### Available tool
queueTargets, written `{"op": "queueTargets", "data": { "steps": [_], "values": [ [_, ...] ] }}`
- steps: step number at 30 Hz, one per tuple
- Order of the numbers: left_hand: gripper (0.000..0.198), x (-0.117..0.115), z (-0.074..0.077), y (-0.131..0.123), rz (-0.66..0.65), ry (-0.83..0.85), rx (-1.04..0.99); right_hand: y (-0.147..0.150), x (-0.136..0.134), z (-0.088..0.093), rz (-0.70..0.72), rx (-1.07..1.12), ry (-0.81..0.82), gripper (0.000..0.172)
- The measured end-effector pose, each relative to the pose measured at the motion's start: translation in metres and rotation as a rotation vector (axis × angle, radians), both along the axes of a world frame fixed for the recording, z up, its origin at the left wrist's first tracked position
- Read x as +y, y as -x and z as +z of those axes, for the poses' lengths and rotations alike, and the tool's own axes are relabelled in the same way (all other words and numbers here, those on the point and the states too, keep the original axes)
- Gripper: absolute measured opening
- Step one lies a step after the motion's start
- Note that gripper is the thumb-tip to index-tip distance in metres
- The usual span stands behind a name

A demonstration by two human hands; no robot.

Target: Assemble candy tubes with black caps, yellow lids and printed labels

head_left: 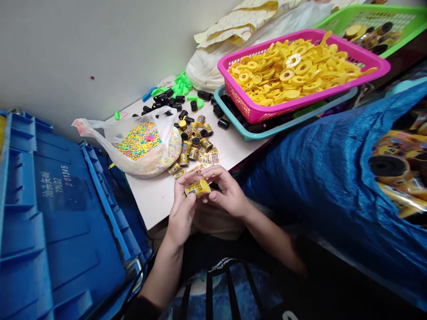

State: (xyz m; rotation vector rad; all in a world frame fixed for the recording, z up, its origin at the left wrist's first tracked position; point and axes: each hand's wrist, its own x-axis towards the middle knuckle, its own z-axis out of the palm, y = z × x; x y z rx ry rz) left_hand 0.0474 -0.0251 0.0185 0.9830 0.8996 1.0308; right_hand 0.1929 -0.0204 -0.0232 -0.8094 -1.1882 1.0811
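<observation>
In front of my body, at the table's near edge, my left hand (pixel 183 200) is closed around a small yellow printed canister (pixel 198 188). The canister lies tilted, with its yellow end pointing right. My right hand (pixel 230 192) is cupped beside that end, thumb and fingers apart; whether its fingertips touch the canister from behind, I cannot tell. Just beyond my hands lies a loose group of similar yellow printed canisters (pixel 194 153), some with black ends showing. Left of them sits a clear plastic bag (pixel 147 166) full of small multicoloured balls (pixel 140 141).
A pink basket (pixel 238 100) of yellow plastic caps (pixel 287 73) rests on a teal basket (pixel 247 133). Black cylinders (pixel 176 98) and green pieces (pixel 182 82) lie at the back. A green basket (pixel 410 24) stands behind. Blue crates (pixel 76 213) flank the left, a blue sack (pixel 310 160) the right.
</observation>
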Motion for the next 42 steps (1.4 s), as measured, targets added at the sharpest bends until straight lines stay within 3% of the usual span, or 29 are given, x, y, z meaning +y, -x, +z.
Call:
{"op": "queueTargets", "data": {
  "steps": [3,6,14,22,26,29,33,36,39,42],
  "values": [
    [0.046,0.002,0.001,0.008,-0.056,0.009,-0.011,-0.006,0.0,0.004,-0.072,-0.102,-0.028,0.039],
    [0.039,0.004,-0.003,0.017,-0.089,0.014,0.066,-0.007,0.0,0.007,-0.058,-0.046,-0.015,0.033],
    [0.027,0.001,-0.018,0.025,0.061,-0.015,0.125,-0.006,-0.004,0.012,0.024,0.147,0.05,0.027],
    [0.02,0.0,-0.012,0.015,0.072,-0.042,0.096,-0.016,-0.004,0.02,0.03,0.16,0.065,0.025],
    [0.024,0.0,-0.008,0.013,0.053,-0.041,0.121,-0.014,-0.004,0.023,-0.053,0.114,0.095,0.019],
    [0.031,0.0,-0.004,0.005,0.01,-0.066,0.07,-0.009,-0.005,0.023,-0.184,0.013,0.03,0.012],
    [0.026,-0.001,-0.001,-0.011,0.176,-0.227,0.193,-0.002,-0.009,0.024,-0.283,-0.179,-0.05,0.011],
    [0.026,-0.002,0.001,-0.015,0.209,-0.224,0.283,-0.002,-0.01,0.022,-0.241,-0.144,0.028,0.019],
    [0.028,-0.003,0.002,-0.012,0.178,-0.181,0.267,-0.006,-0.008,0.018,-0.103,0.009,0.132,0.029],
    [0.028,-0.003,0.002,-0.01,0.165,-0.149,0.241,-0.012,-0.005,0.013,-0.021,0.077,0.123,0.03]
  ]
}}
